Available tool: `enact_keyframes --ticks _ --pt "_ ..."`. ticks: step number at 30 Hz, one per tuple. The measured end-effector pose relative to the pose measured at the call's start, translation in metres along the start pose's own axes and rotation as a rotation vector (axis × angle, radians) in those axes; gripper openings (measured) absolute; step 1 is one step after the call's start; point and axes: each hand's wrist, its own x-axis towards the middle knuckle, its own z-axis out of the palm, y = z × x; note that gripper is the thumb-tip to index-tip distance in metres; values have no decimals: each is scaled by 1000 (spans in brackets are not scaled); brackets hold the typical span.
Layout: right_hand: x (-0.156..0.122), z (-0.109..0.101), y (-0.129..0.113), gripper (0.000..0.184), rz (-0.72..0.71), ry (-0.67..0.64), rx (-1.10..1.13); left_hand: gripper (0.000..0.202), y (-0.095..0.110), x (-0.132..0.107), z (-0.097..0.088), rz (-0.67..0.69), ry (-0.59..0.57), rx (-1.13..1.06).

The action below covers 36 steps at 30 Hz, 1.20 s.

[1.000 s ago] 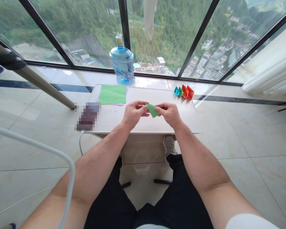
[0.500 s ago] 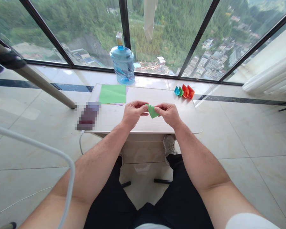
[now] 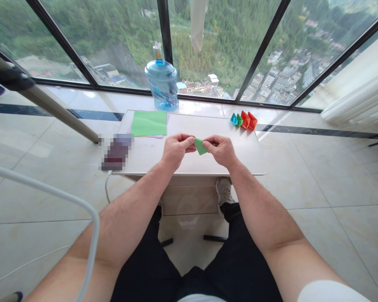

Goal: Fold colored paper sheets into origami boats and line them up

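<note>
A small piece of folded green paper (image 3: pixel 200 147) is held above the white table (image 3: pixel 189 165). My left hand (image 3: pixel 177 149) pinches its left corner between thumb and fingers. On the other side, my right hand (image 3: pixel 221 149) grips the right edge, thumb on top. The fingers hide part of the paper's right side. Toward the table's far right corner stand several folded paper boats (image 3: pixel 245 120) in blue, green and orange-red. A stack of square paper (image 3: pixel 149 123), green sheet uppermost, lies at the far left.
A blurred-out device (image 3: pixel 116 152) with a cable rests at the table's left edge. Behind the table, a large blue water bottle (image 3: pixel 161 86) stands by the window. A beige pole (image 3: pixel 66 111) slants in from the left, and a white tube (image 3: pixel 50 188) curves at lower left.
My right hand's fingers have shifted slightly on the green paper, covering more of its right side. The paper has moved very slightly left; everything else stays put.
</note>
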Motion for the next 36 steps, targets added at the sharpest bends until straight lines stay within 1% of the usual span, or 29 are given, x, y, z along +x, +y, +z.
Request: enact_keyframes --ticks 4,9,11,22,36 --pt "0 2 -1 24 -16 1 -20 31 -2 1 0 -14 11 -27" --pt "0 1 2 24 -2 5 -11 35 -2 0 -1 -22 -48 -72" --pt "0 0 2 25 8 7 -19 36 -1 0 0 -34 -55 -78" --pt "-1 2 1 25 15 -13 4 35 0 -2 2 -6 -9 -38" --pt "-1 3 0 26 21 -40 13 36 3 -3 2 23 3 -17"
